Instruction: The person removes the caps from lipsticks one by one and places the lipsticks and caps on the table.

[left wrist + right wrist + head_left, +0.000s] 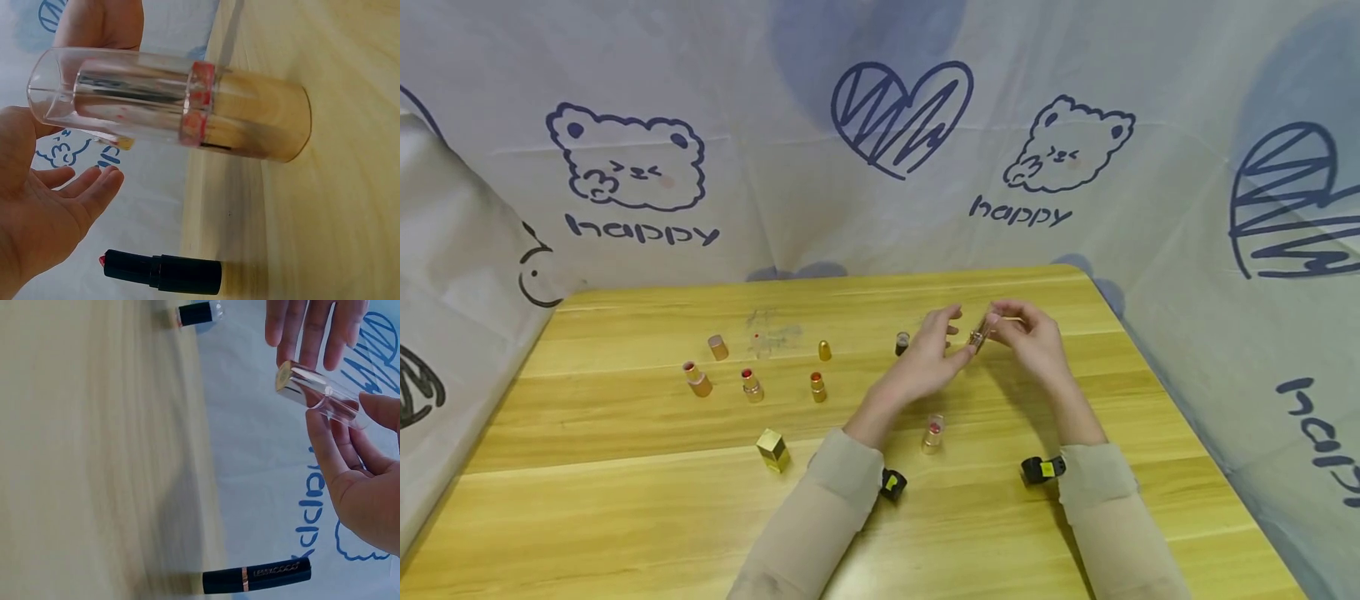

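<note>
My right hand (1030, 340) pinches a slim lipstick (315, 390) by its clear cap, between thumb and fingers, above the far right of the table. The lipstick's shiny metallic base points toward my left hand (925, 360). That hand's fingers (103, 187) are mostly straight beside the tube; whether its thumb touches the base, I cannot tell. A clear-capped lipstick with a gold base (262, 115) stands upright close before the left wrist camera. A black lipstick (181, 274) with a red tip stands near the left hand. Another black lipstick (275, 575), bearing lettering, stands in the right wrist view.
On the left stand three uncapped lipsticks: one pinkish gold (698, 382), one pale gold (752, 388), one gold (818, 388). Nearby are a round pinkish cap (718, 347), a bullet-shaped gold cap (824, 350) and a square gold cap (772, 450). A printed cloth (760, 167) hangs behind.
</note>
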{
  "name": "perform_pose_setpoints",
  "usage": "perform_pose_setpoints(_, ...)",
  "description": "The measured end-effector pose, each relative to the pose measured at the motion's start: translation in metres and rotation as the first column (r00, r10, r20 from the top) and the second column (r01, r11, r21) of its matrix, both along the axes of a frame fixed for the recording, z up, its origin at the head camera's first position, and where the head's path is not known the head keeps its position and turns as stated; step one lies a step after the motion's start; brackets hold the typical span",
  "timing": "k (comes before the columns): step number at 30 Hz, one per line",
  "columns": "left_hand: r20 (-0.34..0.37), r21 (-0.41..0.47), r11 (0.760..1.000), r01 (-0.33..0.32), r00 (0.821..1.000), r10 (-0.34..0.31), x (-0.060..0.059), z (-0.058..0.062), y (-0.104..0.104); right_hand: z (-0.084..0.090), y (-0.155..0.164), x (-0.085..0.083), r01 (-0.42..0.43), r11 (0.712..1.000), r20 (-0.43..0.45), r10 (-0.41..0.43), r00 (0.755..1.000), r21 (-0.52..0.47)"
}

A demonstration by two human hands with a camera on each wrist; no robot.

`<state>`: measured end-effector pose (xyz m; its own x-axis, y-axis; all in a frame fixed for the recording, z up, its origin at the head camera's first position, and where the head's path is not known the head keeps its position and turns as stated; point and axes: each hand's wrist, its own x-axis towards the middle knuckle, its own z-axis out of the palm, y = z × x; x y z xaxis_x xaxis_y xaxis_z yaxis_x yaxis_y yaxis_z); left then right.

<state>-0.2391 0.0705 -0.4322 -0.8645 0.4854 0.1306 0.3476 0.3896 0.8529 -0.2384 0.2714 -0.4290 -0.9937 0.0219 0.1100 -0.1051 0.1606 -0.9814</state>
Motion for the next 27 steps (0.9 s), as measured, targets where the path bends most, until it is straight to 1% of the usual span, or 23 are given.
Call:
perform_pose_setpoints(5, -0.01, 0.014, 1.0, -0.013, 1.0, 0.013, -0.001, 0.003, -0.001, 0.005, -0.005, 0.003, 0.002, 0.998, -0.024, -0.004, 1.0, -0.07)
perform_pose_setpoints(11, -0.01, 0.058, 0.998, -0.021, 1.0, 0.021, -0.001, 0.006, -0.001, 0.01, -0.013, 0.005, -0.005, 0.989, -0.032, 0.0, 0.999, -0.149)
perform_pose_setpoints(19, -0.034, 0.087, 0.996, -0.029, 0.999, 0.033, -0.002, 0.004, -0.002, 0.013, -0.021, 0.008, -0.006, 0.985, -0.046, -0.002, 0.999, -0.174)
perform_pose_setpoints(22, -0.031, 0.105, 0.994, -0.038, 0.999, 0.041, -0.002, 0.003, -0.003, 0.012, -0.023, 0.009, -0.013, 0.983, -0.056, 0.003, 0.998, -0.181)
perform_pose_setpoints(24, -0.028, 0.11, 0.993, -0.041, 0.999, 0.044, -0.002, 0.002, -0.004, 0.012, -0.023, 0.009, -0.022, 0.984, -0.06, 0.011, 0.998, -0.179)
perform_pose_setpoints(27, -0.024, 0.108, 0.993, -0.049, 0.998, 0.052, -0.001, 0.002, -0.005, 0.012, -0.023, 0.01, -0.031, 0.988, -0.061, 0.022, 0.998, -0.151)
